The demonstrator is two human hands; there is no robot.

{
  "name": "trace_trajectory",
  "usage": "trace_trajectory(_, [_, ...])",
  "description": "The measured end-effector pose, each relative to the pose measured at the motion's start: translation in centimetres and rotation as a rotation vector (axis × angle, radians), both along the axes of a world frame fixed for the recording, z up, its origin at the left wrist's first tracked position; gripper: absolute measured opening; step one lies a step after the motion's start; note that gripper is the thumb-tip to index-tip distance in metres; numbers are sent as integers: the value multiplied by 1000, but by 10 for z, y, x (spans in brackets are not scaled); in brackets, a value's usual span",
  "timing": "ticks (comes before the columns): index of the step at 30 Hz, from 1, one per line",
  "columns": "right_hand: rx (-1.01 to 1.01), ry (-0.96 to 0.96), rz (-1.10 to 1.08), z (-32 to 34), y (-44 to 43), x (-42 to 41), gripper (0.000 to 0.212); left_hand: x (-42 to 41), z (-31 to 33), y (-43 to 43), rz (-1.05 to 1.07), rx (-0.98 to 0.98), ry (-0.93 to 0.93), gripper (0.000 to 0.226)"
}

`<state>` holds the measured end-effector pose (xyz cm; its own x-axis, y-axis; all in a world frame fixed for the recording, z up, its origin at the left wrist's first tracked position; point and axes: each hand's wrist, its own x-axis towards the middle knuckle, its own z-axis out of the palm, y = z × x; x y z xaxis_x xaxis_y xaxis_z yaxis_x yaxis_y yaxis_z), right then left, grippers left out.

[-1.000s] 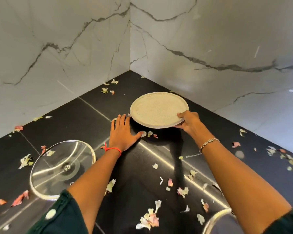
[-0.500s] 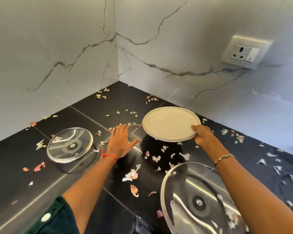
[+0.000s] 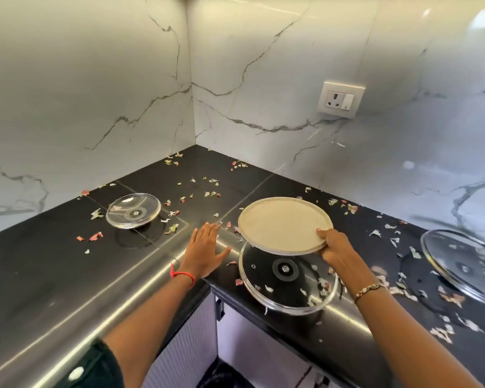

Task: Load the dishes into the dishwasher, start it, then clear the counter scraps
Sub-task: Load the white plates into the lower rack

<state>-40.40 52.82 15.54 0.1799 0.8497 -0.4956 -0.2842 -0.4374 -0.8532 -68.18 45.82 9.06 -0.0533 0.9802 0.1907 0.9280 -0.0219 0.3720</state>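
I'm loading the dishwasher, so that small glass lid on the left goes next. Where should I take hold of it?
Pinch the metal rim of the small glass lid at its near right edge, the side nearest the left hand. It lies underside up, centre screw showing, so the knob seems tucked beneath.

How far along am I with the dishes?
Nothing looks done. In hand: the right hand grips the plate over the middle lid; the left hand rests flat on the counter. Left: that lid, the left lid, the right lid, the scraps, starting the dishwasher, not in view.
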Motion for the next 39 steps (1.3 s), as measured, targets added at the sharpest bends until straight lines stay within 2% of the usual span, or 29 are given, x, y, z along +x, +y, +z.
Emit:
trace_trajectory(9, [29,22,-38,5,-91,25,34,25,24,-69,-62,48,67,69])
trace_trajectory(16, [73,43,-110,-10,-191,38,36,42,11,-150,-168,169,-30,62])
trace_trajectory(26, [7,66,-227,-57,-373,81,37,77,-39,-280,-293,-20,-94,63])
trace_trajectory(31, [-53,34,-314,-88,-433,115,37,109,-64,-320,-362,-83,-150,63])
trace_trajectory(39, [-87,48,-438,-123,-521,179,43,187,-104,-370,-525,-200,-115,67])
